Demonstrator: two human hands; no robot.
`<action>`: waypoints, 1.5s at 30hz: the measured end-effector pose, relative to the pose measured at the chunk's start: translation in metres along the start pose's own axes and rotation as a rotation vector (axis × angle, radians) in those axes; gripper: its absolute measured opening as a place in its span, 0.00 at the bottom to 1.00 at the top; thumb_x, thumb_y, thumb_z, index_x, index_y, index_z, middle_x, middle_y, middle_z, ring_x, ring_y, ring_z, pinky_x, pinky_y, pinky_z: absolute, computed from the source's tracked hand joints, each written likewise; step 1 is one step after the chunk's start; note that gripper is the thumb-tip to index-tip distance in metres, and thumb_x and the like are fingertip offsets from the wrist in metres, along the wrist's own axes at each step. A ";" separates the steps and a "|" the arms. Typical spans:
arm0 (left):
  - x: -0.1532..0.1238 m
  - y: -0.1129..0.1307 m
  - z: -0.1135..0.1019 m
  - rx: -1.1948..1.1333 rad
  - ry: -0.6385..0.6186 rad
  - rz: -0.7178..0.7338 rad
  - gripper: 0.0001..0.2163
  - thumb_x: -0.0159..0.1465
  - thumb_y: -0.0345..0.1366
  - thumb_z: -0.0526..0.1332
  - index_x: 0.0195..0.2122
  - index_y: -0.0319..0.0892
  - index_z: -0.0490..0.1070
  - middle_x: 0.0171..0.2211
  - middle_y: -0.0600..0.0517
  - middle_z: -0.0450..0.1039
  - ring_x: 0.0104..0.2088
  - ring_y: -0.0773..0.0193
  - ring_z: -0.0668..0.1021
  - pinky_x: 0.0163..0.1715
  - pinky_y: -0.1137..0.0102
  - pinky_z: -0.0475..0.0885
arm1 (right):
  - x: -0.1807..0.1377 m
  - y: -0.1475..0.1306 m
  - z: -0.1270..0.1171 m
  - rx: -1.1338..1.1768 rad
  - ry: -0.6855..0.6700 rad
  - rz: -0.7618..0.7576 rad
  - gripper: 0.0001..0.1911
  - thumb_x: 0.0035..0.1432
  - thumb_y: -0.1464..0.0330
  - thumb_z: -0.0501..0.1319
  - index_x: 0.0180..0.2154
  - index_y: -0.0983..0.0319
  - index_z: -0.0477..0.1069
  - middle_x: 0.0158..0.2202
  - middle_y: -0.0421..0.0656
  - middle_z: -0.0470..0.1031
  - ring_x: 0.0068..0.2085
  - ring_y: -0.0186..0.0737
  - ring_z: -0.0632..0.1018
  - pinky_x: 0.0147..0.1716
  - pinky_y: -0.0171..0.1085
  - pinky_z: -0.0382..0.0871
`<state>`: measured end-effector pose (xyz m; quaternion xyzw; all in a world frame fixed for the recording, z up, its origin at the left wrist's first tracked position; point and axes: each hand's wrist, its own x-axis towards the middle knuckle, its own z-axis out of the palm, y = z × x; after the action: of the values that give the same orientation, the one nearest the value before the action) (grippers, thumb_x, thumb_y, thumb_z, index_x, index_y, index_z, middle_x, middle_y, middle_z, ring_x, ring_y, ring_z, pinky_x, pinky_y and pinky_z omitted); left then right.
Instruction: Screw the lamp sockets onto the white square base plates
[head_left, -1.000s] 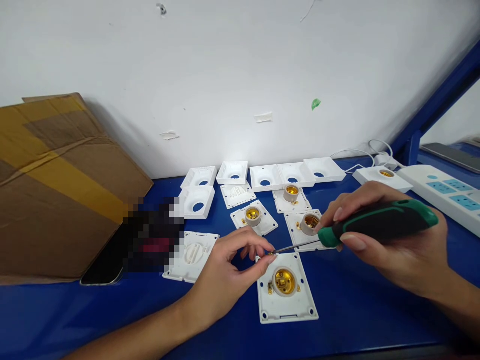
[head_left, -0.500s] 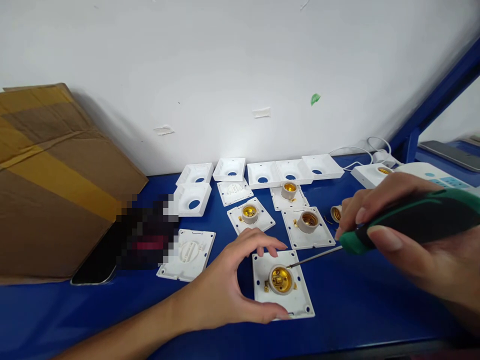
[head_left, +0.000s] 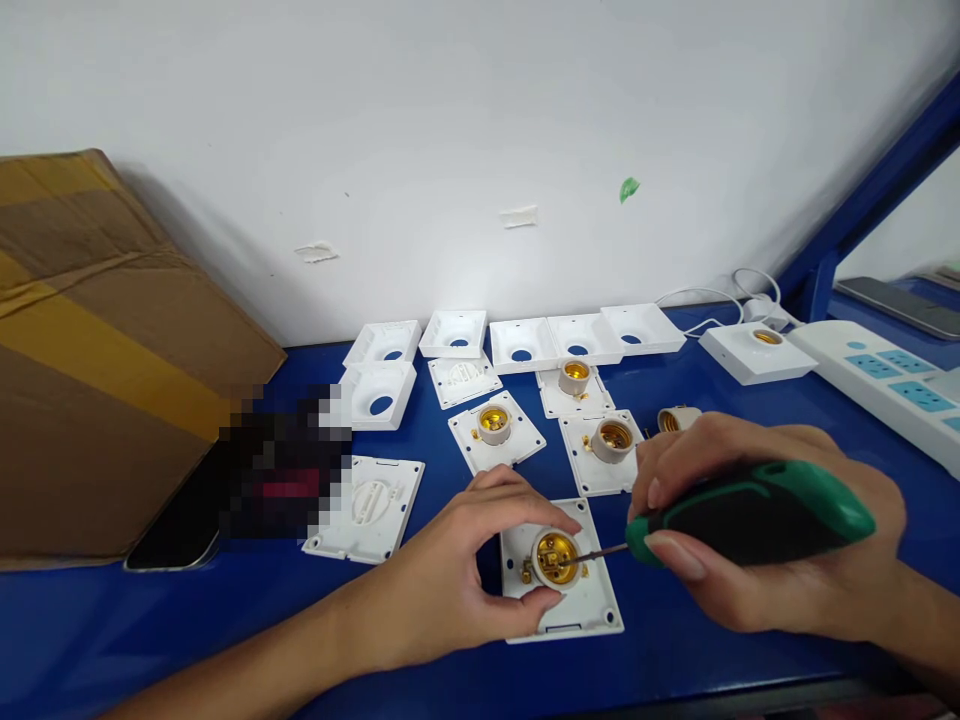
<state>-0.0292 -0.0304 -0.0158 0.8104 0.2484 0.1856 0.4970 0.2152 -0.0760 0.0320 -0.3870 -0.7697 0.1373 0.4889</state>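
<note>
A round lamp socket [head_left: 535, 562] with a brass-coloured inside sits on a square white base plate [head_left: 595, 612] near the table's front. My left hand [head_left: 480, 570] curves around the socket, its thumb on the near side and a finger on the far side. Gripped in my right hand [head_left: 757, 590] is a green and black screwdriver [head_left: 742, 515], held nearly level from the right. Its thin shaft crosses the socket's rim, and the tip is inside the socket by the metal contacts.
Several plates with sockets, such as this one [head_left: 611, 440], lie behind. White square covers [head_left: 454, 333] line the wall. A bare plate [head_left: 367, 510], phone [head_left: 172, 530] and cardboard box [head_left: 112, 400] are left. At right are a loose socket [head_left: 670, 420], an assembled lamp holder [head_left: 757, 355] and power strip [head_left: 885, 385].
The screwdriver tip has moved from the socket's outer far edge to its inside, and the right hand has come lower. My left thumb and finger have closed in from the plate's edges towards the socket.
</note>
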 end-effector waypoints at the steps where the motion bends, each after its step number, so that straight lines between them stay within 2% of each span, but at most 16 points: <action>1: 0.000 0.000 0.000 0.000 0.001 0.001 0.22 0.59 0.24 0.72 0.53 0.51 0.80 0.48 0.50 0.81 0.51 0.54 0.77 0.56 0.60 0.72 | 0.000 0.000 0.001 -0.011 0.002 0.000 0.10 0.57 0.64 0.73 0.33 0.56 0.72 0.22 0.36 0.78 0.19 0.37 0.79 0.18 0.35 0.75; 9: 0.001 -0.003 0.002 0.039 0.015 0.056 0.19 0.58 0.35 0.79 0.49 0.47 0.79 0.42 0.51 0.80 0.47 0.55 0.77 0.52 0.62 0.70 | -0.002 0.002 -0.003 0.018 0.011 0.027 0.06 0.60 0.68 0.68 0.32 0.56 0.71 0.22 0.37 0.75 0.20 0.39 0.79 0.19 0.36 0.75; 15: 0.001 0.002 0.002 0.114 0.010 0.056 0.21 0.55 0.38 0.81 0.47 0.47 0.78 0.41 0.51 0.77 0.44 0.55 0.76 0.57 0.58 0.67 | -0.007 0.003 0.000 0.053 0.070 0.109 0.10 0.63 0.62 0.67 0.32 0.56 0.70 0.21 0.37 0.75 0.20 0.39 0.79 0.20 0.38 0.75; 17: 0.001 0.004 0.000 0.090 -0.004 0.078 0.22 0.54 0.36 0.81 0.48 0.48 0.78 0.43 0.51 0.77 0.46 0.54 0.77 0.59 0.56 0.66 | -0.007 0.003 0.000 0.044 0.037 0.101 0.11 0.62 0.60 0.69 0.32 0.55 0.71 0.21 0.37 0.76 0.21 0.40 0.80 0.19 0.38 0.74; 20: 0.002 0.005 -0.003 0.032 -0.033 0.145 0.26 0.52 0.25 0.77 0.51 0.48 0.77 0.45 0.51 0.78 0.49 0.54 0.78 0.62 0.57 0.64 | -0.005 0.003 -0.003 0.029 -0.018 0.072 0.11 0.61 0.60 0.70 0.33 0.55 0.71 0.22 0.38 0.77 0.21 0.41 0.81 0.18 0.37 0.74; 22: 0.002 0.005 -0.005 0.006 -0.035 0.159 0.27 0.51 0.21 0.73 0.51 0.47 0.77 0.44 0.52 0.79 0.50 0.54 0.78 0.61 0.58 0.65 | -0.005 0.002 -0.005 0.016 -0.020 0.053 0.10 0.61 0.61 0.70 0.33 0.55 0.70 0.22 0.38 0.77 0.21 0.41 0.81 0.18 0.37 0.75; 25: 0.003 0.003 -0.005 -0.006 -0.024 0.110 0.23 0.53 0.23 0.75 0.49 0.47 0.78 0.43 0.52 0.79 0.48 0.55 0.78 0.55 0.61 0.69 | -0.006 0.001 -0.007 0.001 -0.021 0.046 0.10 0.63 0.61 0.69 0.33 0.55 0.70 0.23 0.38 0.78 0.21 0.40 0.81 0.18 0.37 0.76; 31: 0.003 0.001 -0.002 0.040 -0.014 0.095 0.20 0.55 0.34 0.81 0.47 0.46 0.78 0.40 0.53 0.78 0.45 0.57 0.77 0.50 0.64 0.69 | -0.007 -0.007 -0.007 -0.048 -0.036 0.053 0.10 0.63 0.61 0.67 0.34 0.54 0.68 0.22 0.36 0.78 0.22 0.41 0.83 0.16 0.36 0.74; 35: 0.003 0.002 0.002 0.117 0.005 0.126 0.17 0.57 0.35 0.80 0.43 0.44 0.77 0.36 0.55 0.74 0.42 0.59 0.76 0.51 0.65 0.67 | -0.006 -0.010 0.002 -0.065 -0.016 0.036 0.10 0.61 0.64 0.68 0.34 0.55 0.67 0.22 0.35 0.77 0.21 0.39 0.82 0.19 0.36 0.75; 38: 0.002 0.003 0.005 0.138 0.027 0.145 0.17 0.57 0.35 0.80 0.40 0.43 0.74 0.35 0.56 0.73 0.41 0.61 0.75 0.51 0.66 0.65 | -0.007 -0.010 0.005 -0.039 -0.070 0.002 0.12 0.58 0.65 0.71 0.35 0.55 0.67 0.22 0.35 0.77 0.22 0.39 0.82 0.20 0.36 0.75; 40: 0.002 0.003 0.006 0.148 0.036 0.150 0.17 0.57 0.35 0.80 0.38 0.43 0.72 0.35 0.56 0.73 0.41 0.62 0.74 0.50 0.67 0.65 | -0.008 -0.010 0.004 -0.065 -0.118 -0.009 0.12 0.60 0.65 0.70 0.34 0.55 0.66 0.23 0.35 0.79 0.24 0.39 0.84 0.19 0.36 0.74; 45: 0.001 0.002 0.007 0.174 0.043 0.144 0.18 0.57 0.35 0.80 0.38 0.42 0.70 0.35 0.57 0.73 0.41 0.63 0.74 0.49 0.69 0.65 | -0.008 -0.014 0.004 -0.158 -0.103 -0.028 0.11 0.65 0.64 0.66 0.33 0.54 0.64 0.23 0.34 0.79 0.25 0.37 0.84 0.18 0.35 0.72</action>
<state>-0.0243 -0.0355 -0.0170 0.8622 0.2151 0.2157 0.4048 0.2071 -0.0902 0.0333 -0.4060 -0.8075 0.0890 0.4186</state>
